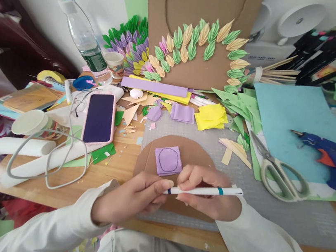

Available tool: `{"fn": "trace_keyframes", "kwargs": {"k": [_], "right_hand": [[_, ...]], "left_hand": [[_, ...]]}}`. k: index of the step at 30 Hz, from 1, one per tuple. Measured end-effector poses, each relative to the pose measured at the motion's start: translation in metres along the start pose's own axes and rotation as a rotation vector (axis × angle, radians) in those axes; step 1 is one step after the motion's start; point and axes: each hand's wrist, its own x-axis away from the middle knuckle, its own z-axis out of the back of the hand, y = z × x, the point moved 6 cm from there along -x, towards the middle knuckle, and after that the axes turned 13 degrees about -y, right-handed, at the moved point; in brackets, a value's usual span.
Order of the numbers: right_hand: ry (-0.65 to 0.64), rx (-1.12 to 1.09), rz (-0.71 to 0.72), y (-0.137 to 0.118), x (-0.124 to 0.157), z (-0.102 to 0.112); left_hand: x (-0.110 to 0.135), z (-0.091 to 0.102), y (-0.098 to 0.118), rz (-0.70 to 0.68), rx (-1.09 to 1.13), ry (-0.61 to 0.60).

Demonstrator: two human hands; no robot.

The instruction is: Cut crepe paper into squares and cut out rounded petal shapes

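Note:
Both of my hands grip a slim white marker (205, 190) with a teal band, held level over the front of the table. My left hand (136, 194) pinches its left end, where a dark band shows at the fingertips. Closed round the barrel is my right hand (209, 190); the marker's other end sticks out past that wrist. Just beyond the fingers, a purple paper square (168, 160) with a dark circle drawn on it lies on a rounded piece of cardboard (148, 156). The hands partly cover the cardboard.
Scissors (277, 170) and a blue glue gun (332, 155) lie to the right. On the left are a phone (100, 118), a white cable (49, 157) and a tilted bottle (83, 37). A cardboard panel (194, 69) with folded paper leaves stands behind yellow paper (211, 116).

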Motion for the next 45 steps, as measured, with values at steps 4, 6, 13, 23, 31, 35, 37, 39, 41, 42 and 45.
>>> {"fn": "trace_keyframes", "kwargs": {"k": [4, 6, 13, 23, 31, 35, 37, 39, 41, 42, 45], "right_hand": [[0.063, -0.023, -0.035, -0.001, -0.002, 0.013], [0.195, 0.098, -0.107, -0.004, -0.001, 0.032], [0.685, 0.745, -0.453, -0.003, 0.026, 0.101], [0.361, 1.014, -0.362, 0.011, 0.007, 0.063], [0.133, 0.867, -0.445, 0.031, -0.004, 0.034], [0.112, 0.856, -0.485, 0.035, -0.007, 0.036], [0.106, 0.848, -0.503, 0.037, -0.009, 0.036], [0.100, 0.841, -0.519, 0.038, -0.011, 0.036], [0.095, 0.836, -0.532, 0.038, -0.013, 0.036], [0.091, 0.833, -0.536, 0.038, -0.013, 0.036], [0.077, 0.825, -0.535, 0.037, -0.014, 0.035]], "left_hand": [[-0.006, -0.002, 0.010, 0.052, 0.080, -0.102], [-0.009, 0.009, 0.030, -0.059, -0.202, 0.040], [-0.011, 0.036, 0.036, -0.062, -1.371, 0.459], [-0.009, 0.035, 0.015, -0.077, -1.377, 0.449], [-0.003, 0.042, 0.019, -0.112, -1.315, 0.491], [-0.006, 0.048, 0.022, -0.103, -1.278, 0.477], [-0.010, 0.052, 0.024, -0.093, -1.250, 0.452], [-0.015, 0.055, 0.026, -0.089, -1.201, 0.417], [-0.019, 0.060, 0.027, -0.072, -1.128, 0.379], [-0.022, 0.062, 0.027, -0.052, -1.095, 0.360], [-0.030, 0.068, 0.030, 0.023, -1.045, 0.301]]}}
